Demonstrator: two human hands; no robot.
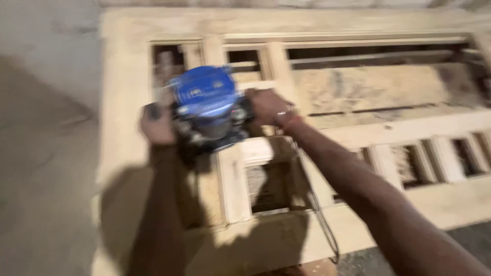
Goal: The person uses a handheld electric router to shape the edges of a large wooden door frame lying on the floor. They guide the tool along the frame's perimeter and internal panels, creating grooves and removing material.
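The left hand (pixel 157 125) was closed around the left grip of a blue-topped router (pixel 207 110), which stood near the left edge of a pale wooden door frame (pixel 123 102). The right hand (pixel 266 106) clasped the opposite grip. A cord (pixel 319 214) trailed toward the frame's near edge.

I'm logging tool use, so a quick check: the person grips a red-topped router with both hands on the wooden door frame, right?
Not quite: the head view shows the router is blue-topped. Left hand and right hand do grip it, on the wooden door frame.
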